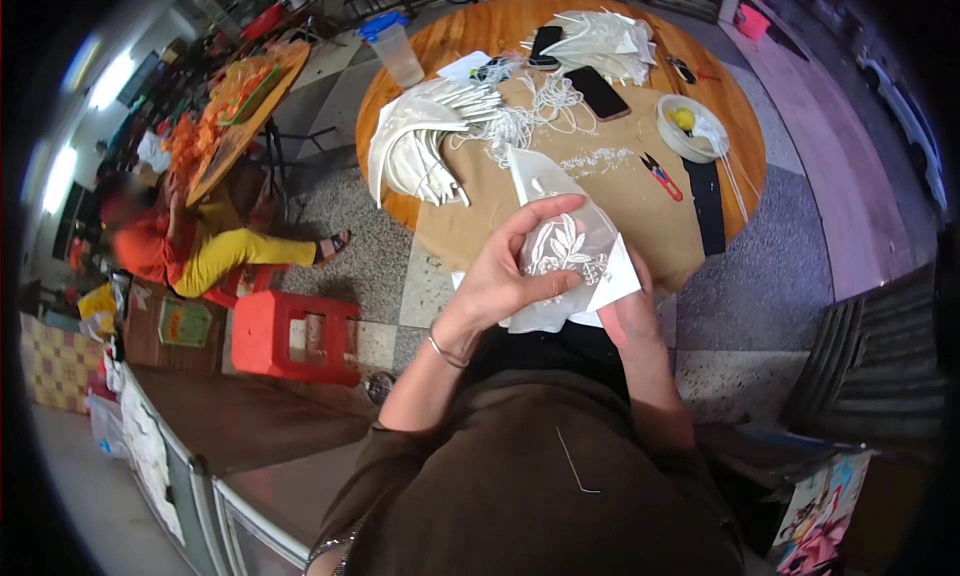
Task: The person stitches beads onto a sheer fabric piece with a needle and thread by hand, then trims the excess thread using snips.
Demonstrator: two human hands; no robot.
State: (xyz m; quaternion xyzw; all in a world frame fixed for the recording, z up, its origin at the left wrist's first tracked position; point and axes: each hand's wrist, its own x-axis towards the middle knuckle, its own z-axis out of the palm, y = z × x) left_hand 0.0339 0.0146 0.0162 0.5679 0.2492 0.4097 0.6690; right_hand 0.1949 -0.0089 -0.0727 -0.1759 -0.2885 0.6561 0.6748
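Observation:
Over my lap, at the near edge of the table, I hold a sheer white fabric piece (575, 238) with a raised white leaf-and-flower pattern, which looks beaded. My left hand (515, 266) grips its left side, the thumb on top near the pattern and the forefinger stretched along the upper part. At the lower right edge my right hand (634, 301) supports the cloth from beneath, and most of its fingers are hidden under it. Ahead lie small red-handled thread snips (661, 178) and scattered white beads (597, 159) on brown cloth (640, 216).
On the round wooden table (440, 41) are a stack of white fabric pieces (405, 141), white cords (550, 101), a phone (598, 94), a bowl (690, 141) and a blue-lidded container (395, 56). A red stool (295, 336) stands left; another person (190, 241) sits beyond it.

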